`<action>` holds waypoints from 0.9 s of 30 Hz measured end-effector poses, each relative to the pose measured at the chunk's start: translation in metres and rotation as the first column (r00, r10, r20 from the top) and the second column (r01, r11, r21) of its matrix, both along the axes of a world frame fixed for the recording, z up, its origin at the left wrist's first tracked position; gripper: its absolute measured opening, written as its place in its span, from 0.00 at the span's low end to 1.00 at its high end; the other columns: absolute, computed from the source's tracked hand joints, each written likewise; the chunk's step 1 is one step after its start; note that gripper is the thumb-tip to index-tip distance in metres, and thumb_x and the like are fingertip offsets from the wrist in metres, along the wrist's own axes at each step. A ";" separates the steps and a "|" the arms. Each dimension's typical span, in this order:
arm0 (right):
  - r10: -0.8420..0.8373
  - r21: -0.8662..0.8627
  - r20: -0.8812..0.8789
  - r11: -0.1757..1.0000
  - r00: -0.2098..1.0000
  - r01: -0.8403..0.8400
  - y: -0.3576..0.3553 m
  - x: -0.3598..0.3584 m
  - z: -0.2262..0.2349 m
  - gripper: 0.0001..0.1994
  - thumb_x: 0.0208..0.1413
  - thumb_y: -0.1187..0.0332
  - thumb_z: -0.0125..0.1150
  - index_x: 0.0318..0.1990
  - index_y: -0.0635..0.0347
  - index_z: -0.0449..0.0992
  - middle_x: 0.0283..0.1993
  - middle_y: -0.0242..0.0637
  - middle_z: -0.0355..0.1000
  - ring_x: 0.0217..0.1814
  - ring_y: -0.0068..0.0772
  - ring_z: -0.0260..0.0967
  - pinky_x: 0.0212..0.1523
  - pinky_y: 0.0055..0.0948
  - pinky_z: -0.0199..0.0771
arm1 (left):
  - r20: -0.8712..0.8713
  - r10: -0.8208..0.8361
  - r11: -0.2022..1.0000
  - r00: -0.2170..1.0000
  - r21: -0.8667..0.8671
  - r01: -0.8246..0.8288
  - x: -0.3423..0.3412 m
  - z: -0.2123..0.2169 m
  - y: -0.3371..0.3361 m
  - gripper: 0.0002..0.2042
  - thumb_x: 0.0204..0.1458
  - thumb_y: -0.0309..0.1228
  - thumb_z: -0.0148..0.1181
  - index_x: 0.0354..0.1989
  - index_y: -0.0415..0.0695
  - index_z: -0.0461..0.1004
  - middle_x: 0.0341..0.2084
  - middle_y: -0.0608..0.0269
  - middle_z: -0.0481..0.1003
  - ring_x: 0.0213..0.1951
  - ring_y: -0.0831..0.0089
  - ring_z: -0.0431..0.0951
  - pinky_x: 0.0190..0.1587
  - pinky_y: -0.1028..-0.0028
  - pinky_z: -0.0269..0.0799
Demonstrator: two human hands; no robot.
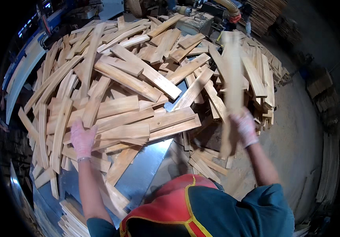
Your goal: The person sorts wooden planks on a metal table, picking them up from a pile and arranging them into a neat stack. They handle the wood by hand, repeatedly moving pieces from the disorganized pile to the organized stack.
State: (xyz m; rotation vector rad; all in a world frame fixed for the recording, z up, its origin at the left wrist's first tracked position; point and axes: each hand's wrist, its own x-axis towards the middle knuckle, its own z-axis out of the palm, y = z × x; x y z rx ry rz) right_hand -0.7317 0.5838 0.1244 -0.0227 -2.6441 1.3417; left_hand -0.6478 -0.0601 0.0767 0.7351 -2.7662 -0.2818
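A big, jumbled heap of pale wooden boards (146, 75) spreads in front of me. My right hand (244, 126), in a pinkish-white glove, is closed around a long board (233, 75) at the heap's right side. That board stands nearly upright in the view and is smeared by motion. On the left, my gloved left hand (83, 138) grips the near end of a slanting board (97, 100). Close to that hand, several boards (124, 131) lie roughly side by side. The fingertips of both hands are partly hidden.
Under the heap shows a shiny metal tabletop (146, 170). More boards stand piled at the right (263, 79), and some lie low near me (207, 164). Machinery (193, 19) with a ribbed hose (229, 7) is at the back. Concrete floor (292, 130) runs along the right, beside stacked wood (328, 158).
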 end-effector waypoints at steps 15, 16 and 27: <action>0.470 0.403 0.124 0.781 0.874 -0.477 -0.095 -0.134 -0.012 0.33 0.64 0.68 0.66 0.75 0.66 0.64 0.72 0.47 0.69 0.73 0.40 0.67 0.75 0.37 0.63 | 0.327 0.070 0.985 0.942 0.128 -0.118 0.090 0.083 0.074 0.24 0.60 0.50 0.60 0.51 0.40 0.78 0.40 0.46 0.84 0.43 0.55 0.85 0.45 0.57 0.79; 0.532 0.152 0.233 0.807 0.814 -0.571 -0.126 -0.104 -0.019 0.33 0.64 0.69 0.67 0.74 0.66 0.64 0.71 0.46 0.70 0.72 0.39 0.68 0.74 0.36 0.64 | 0.267 0.076 0.962 0.961 0.235 -0.141 0.122 0.082 0.072 0.23 0.61 0.49 0.60 0.50 0.38 0.79 0.39 0.46 0.84 0.40 0.56 0.85 0.42 0.59 0.79; 0.870 -0.763 0.493 0.427 -0.009 -0.485 -0.348 0.150 -0.053 0.41 0.60 0.57 0.75 0.73 0.72 0.63 0.57 0.42 0.78 0.54 0.33 0.76 0.60 0.33 0.76 | 0.086 0.610 -0.251 0.788 0.964 0.089 0.427 0.035 0.149 0.19 0.62 0.42 0.62 0.46 0.36 0.80 0.30 0.60 0.82 0.30 0.72 0.82 0.34 0.74 0.76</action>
